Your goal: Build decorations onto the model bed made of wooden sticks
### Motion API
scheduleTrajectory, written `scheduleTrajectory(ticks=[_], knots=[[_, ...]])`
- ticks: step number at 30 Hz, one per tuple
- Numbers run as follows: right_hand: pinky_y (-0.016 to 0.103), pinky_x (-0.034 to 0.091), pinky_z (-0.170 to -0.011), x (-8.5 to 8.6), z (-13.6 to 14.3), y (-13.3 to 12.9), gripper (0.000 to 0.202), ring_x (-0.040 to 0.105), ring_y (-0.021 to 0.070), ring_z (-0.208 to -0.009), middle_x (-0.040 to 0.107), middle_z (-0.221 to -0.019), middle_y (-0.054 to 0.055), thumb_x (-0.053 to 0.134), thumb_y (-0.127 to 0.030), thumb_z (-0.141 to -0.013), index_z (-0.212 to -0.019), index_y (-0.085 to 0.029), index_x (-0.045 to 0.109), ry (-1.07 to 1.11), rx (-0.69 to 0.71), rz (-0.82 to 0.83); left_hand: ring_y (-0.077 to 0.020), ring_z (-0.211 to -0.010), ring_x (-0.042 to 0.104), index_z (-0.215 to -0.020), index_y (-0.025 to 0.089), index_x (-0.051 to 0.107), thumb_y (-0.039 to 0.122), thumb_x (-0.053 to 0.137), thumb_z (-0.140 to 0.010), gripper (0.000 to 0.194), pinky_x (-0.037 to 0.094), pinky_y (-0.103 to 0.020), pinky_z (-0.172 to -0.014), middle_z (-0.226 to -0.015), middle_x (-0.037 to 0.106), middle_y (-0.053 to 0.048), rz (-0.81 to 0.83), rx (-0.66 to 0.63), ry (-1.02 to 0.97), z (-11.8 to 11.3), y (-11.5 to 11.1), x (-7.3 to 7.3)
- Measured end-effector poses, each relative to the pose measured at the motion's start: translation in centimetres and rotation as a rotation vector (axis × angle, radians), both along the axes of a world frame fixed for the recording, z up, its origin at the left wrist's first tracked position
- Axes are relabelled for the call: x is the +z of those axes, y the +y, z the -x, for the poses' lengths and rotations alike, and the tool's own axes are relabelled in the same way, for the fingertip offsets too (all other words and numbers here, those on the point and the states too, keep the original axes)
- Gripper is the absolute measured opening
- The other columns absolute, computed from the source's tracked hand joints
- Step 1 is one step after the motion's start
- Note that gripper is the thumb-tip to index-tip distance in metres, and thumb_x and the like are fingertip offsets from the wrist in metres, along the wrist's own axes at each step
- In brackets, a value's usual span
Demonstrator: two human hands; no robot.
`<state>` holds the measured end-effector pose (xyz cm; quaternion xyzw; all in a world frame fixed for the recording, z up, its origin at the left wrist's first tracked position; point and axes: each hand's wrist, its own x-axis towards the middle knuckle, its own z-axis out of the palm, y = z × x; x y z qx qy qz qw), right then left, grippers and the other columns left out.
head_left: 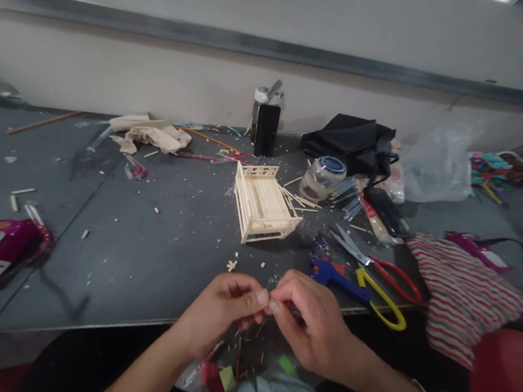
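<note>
Both of my hands meet fingertip to fingertip over the table's front edge. My left hand (234, 307) is closed in a pinch, thumb against fingers. My right hand (310, 322) pinches too, its fingertips touching the left ones. Whatever lies between them is too small or hidden to name. Just beyond stands a miniature bed (266, 201) built of thin wooden sticks, with a slatted base and railed ends. A little cluster of short stick pieces (232, 265) lies between the bed and my left hand. A blue glue gun (335, 278) rests right of my right hand.
Scissors with red handles (392, 276) and yellow handles (385, 307) lie at the right edge, near a striped cloth (465, 288). Behind are a jar (322, 179), a black bag (352, 140), a phone (267, 129) propped against a bottle, and a crumpled cloth (152, 134). Stick scraps are scattered about.
</note>
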<state>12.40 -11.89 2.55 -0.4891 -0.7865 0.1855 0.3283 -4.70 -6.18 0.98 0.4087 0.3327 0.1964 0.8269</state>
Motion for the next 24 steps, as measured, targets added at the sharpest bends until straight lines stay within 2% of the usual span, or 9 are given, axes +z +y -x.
scheduleTrajectory(ticks=[2, 5, 7, 10, 13, 15, 18, 21, 24], knots=[[0.029, 0.038, -0.062, 0.5, -0.6, -0.3, 0.008, 0.05, 0.0158, -0.071, 0.054, -0.077, 0.003, 0.045, -0.011, -0.089, -0.089, -0.019, 0.047, -0.054, 0.053, -0.004, -0.007, -0.053, 0.046, -0.068, 0.013, 0.067, 0.043, 0.073, -0.072, 0.031, 0.032, -0.019, -0.052, -0.059, 0.059, 0.0, -0.034, -0.027, 0.003, -0.1, -0.3, 0.0], [0.028, 0.04, -0.063, 0.5, -1.0, -0.9, 0.008, 0.051, 0.0153, -0.072, 0.054, -0.078, 0.003, 0.043, -0.013, -0.091, -0.09, -0.019, 0.048, -0.035, 0.062, 0.052, -0.0064, -0.053, 0.045, -0.066, 0.013, 0.065, 0.043, 0.072, -0.073, 0.032, 0.033, -0.019, -0.052, -0.064, 0.061, -0.001, 0.008, -0.044, -0.022, -0.5, -0.7, -0.2], [0.027, 0.041, -0.064, 0.0, -0.9, -1.5, 0.01, 0.052, 0.014, -0.071, 0.053, -0.078, 0.001, 0.042, -0.014, -0.093, -0.089, -0.02, 0.049, 0.055, 0.007, 0.116, -0.0061, -0.052, 0.045, -0.066, 0.012, 0.064, 0.044, 0.071, -0.073, 0.033, 0.033, -0.019, -0.05, -0.064, 0.06, -0.001, 0.027, -0.047, -0.026, -0.8, -1.1, -0.5], [0.023, 0.043, -0.061, -1.4, -0.6, -2.6, 0.012, 0.053, 0.0118, -0.067, 0.052, -0.076, -0.001, 0.042, -0.017, -0.093, -0.085, -0.022, 0.049, 0.232, -0.137, 0.186, -0.0057, -0.049, 0.043, -0.07, 0.013, 0.062, 0.048, 0.068, -0.076, 0.036, 0.033, -0.018, -0.047, -0.058, 0.053, 0.002, -0.039, -0.057, -0.007, -1.2, -1.8, -0.9], [0.021, 0.044, -0.059, -2.5, -0.5, -3.5, 0.01, 0.055, 0.0111, -0.066, 0.054, -0.077, -0.002, 0.048, -0.018, -0.091, -0.083, -0.023, 0.052, 0.301, -0.241, 0.15, -0.0052, -0.046, 0.041, -0.071, 0.014, 0.059, 0.05, 0.068, -0.075, 0.037, 0.035, -0.017, -0.045, -0.054, 0.046, 0.005, -0.034, -0.061, -0.002, -1.7, -2.5, -1.5], [0.021, 0.046, -0.06, -2.6, -0.6, -3.9, 0.01, 0.056, 0.0112, -0.068, 0.056, -0.076, -0.002, 0.051, -0.017, -0.089, -0.082, -0.023, 0.054, 0.295, -0.26, 0.096, -0.0049, -0.045, 0.041, -0.073, 0.014, 0.059, 0.049, 0.069, -0.075, 0.037, 0.036, -0.017, -0.045, -0.054, 0.046, 0.005, 0.035, -0.078, -0.035, -1.9, -2.8, -1.9], [0.02, 0.046, -0.059, -2.0, -1.1, -3.9, 0.011, 0.058, 0.0107, -0.066, 0.06, -0.075, -0.002, 0.055, -0.013, -0.086, -0.082, -0.023, 0.058, 0.216, -0.208, 0.066, -0.0041, -0.043, 0.039, -0.072, 0.014, 0.06, 0.048, 0.07, -0.074, 0.036, 0.033, -0.017, -0.042, -0.051, 0.046, 0.006, 0.096, -0.096, -0.08, -2.0, -3.2, -2.3], [0.018, 0.042, -0.051, -1.2, -1.7, -3.4, 0.012, 0.054, 0.0081, -0.056, 0.063, -0.073, -0.003, 0.057, -0.01, -0.083, -0.081, -0.022, 0.059, 0.106, -0.148, 0.037, -0.0033, -0.042, 0.036, -0.068, 0.012, 0.061, 0.047, 0.071, -0.073, 0.037, 0.028, -0.016, -0.04, -0.051, 0.047, 0.005, 0.053, -0.074, -0.048, -2.0, -3.0, -2.2], [0.018, 0.04, -0.048, -0.8, -1.8, -2.6, 0.013, 0.051, 0.0074, -0.052, 0.062, -0.069, -0.004, 0.056, -0.01, -0.08, -0.078, -0.022, 0.058, 0.052, -0.144, 0.021, -0.003, -0.041, 0.036, -0.067, 0.011, 0.062, 0.047, 0.07, -0.074, 0.037, 0.027, -0.017, -0.04, -0.051, 0.049, 0.005, -0.023, -0.043, -0.017, -1.9, -2.5, -1.8]])
